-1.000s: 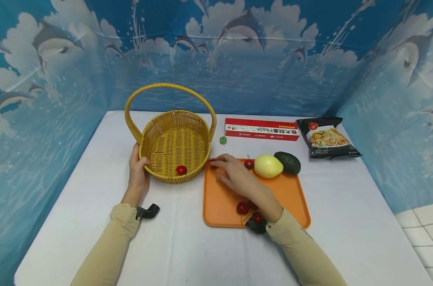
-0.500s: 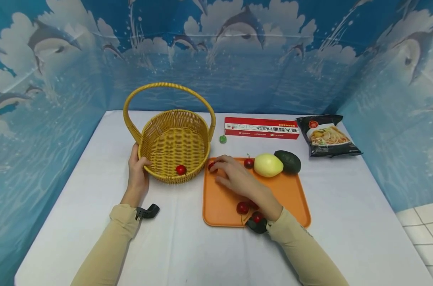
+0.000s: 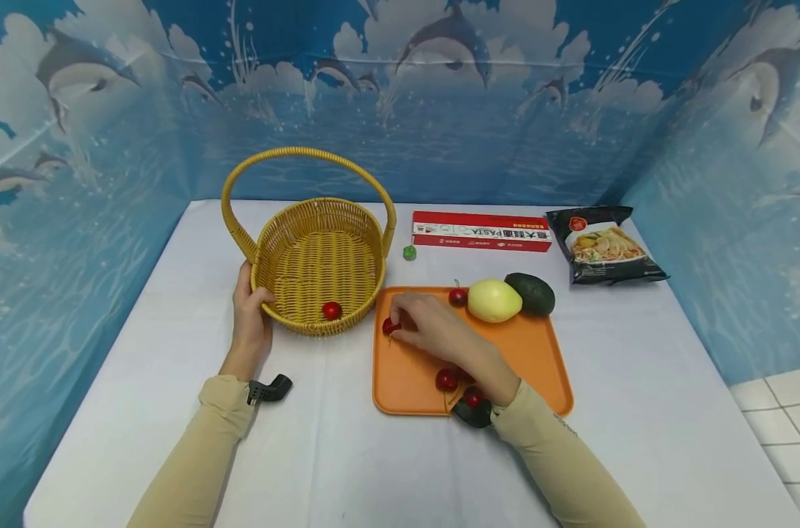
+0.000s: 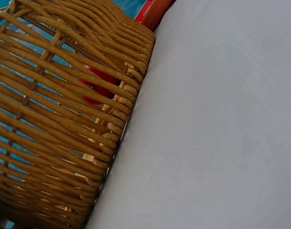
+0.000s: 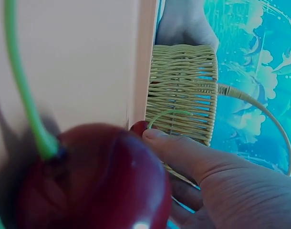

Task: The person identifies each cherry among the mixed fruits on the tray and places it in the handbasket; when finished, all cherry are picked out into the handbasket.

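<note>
My left hand (image 3: 248, 323) grips the left side of a yellow wicker basket (image 3: 320, 264), its thumb over the rim. One red cherry (image 3: 331, 310) lies inside near the front. Over the orange tray (image 3: 400, 392), my right hand (image 3: 432, 328) pinches a cherry (image 3: 390, 326) near the tray's left edge. The right wrist view shows the thumb against that cherry (image 5: 139, 127) and its green stem. A large cherry (image 5: 100, 181) fills the foreground there. More cherries (image 3: 446, 380) lie by the right wrist, partly covered by it. The basket's woven wall (image 4: 64, 109) dominates the left wrist view.
At the tray's back lie a cherry (image 3: 458, 297), a pale yellow lemon-like fruit (image 3: 495, 301) and a dark green avocado (image 3: 530, 295). Behind stand a red pasta box (image 3: 482, 232), a small green item (image 3: 409, 253) and a black food bag (image 3: 604, 246).
My right hand has drawn the cherry slightly forward from the tray's back left corner, its fingers closing on it. The left hand keeps its hold on the basket.
</note>
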Action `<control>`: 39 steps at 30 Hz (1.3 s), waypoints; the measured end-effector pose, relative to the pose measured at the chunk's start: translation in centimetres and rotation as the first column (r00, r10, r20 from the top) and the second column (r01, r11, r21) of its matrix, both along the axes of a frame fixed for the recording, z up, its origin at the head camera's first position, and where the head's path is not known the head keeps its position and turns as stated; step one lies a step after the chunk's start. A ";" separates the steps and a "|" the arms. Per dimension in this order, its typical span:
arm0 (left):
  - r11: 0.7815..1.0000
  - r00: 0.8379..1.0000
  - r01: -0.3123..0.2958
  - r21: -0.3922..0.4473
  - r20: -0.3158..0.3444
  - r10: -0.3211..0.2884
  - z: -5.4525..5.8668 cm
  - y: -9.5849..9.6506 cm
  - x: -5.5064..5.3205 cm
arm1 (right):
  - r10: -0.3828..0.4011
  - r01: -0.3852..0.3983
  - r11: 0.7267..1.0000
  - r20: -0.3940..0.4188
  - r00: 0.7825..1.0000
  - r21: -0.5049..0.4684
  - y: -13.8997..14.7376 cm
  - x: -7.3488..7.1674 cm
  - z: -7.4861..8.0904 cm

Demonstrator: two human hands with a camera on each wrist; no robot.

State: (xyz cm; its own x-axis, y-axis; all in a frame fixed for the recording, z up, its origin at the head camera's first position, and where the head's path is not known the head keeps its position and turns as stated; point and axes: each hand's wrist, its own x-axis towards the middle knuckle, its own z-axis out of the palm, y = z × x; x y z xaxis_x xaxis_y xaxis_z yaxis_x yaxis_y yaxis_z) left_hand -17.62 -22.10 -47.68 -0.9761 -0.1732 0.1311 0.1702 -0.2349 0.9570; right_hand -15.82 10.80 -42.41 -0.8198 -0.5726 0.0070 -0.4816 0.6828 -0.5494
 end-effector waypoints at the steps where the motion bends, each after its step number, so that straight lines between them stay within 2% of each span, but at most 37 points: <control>1: 1.000 1.000 -0.001 0.000 -0.002 0.001 0.0 0.0 0.0 | 0.008 -0.008 1.000 -0.004 1.000 0.006 0.0 0.0 0.0; 5: 1.000 1.000 -0.009 -0.002 -0.004 0.009 0.0 -0.1 0.2 | 0.047 -0.047 0.999 -0.006 0.999 0.011 0.1 0.0 0.6; 10: 1.000 1.000 -0.013 0.000 -0.003 0.013 0.1 -0.1 0.2 | 0.051 -0.049 0.994 0.021 0.998 -0.101 1.1 0.2 2.6; 14: 1.000 1.000 -0.009 0.004 -0.014 0.009 0.2 0.1 0.0 | 0.050 -0.052 0.982 -0.014 0.999 -0.180 1.4 0.6 4.1; 19: 1.000 1.000 -0.009 0.005 -0.024 0.010 0.4 0.2 -0.2 | 0.060 -0.079 0.970 -0.089 0.994 -0.231 0.1 0.5 4.9; 24: 1.000 1.000 -0.015 0.009 -0.015 0.015 0.3 0.2 -0.3 | 0.026 -0.073 0.955 -0.166 0.986 -0.288 -1.8 -0.2 5.0; 27: 1.000 1.000 -0.012 0.015 -0.004 0.012 0.1 0.3 -0.3 | 0.007 -0.063 0.950 -0.181 0.984 -0.307 -2.6 -0.7 4.7; 32: 1.000 1.000 -0.010 0.015 -0.002 0.010 -0.1 0.4 -0.2 | -0.023 -0.018 0.961 -0.143 0.989 -0.276 -2.3 -0.7 4.3; 39: 1.000 1.000 -0.014 -0.007 -0.006 0.014 0.1 0.0 -0.2 | -0.065 0.044 0.976 -0.094 0.994 -0.214 0.0 0.4 4.0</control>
State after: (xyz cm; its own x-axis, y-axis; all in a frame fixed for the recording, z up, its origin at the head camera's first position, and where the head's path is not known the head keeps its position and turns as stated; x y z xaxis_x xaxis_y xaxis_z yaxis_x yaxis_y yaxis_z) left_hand -17.79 -22.09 -47.57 -0.9729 -0.1856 0.1382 0.1791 -0.2257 0.9576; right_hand -15.39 10.81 -38.46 -0.8387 -0.5042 0.2058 -0.5065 0.5832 -0.6351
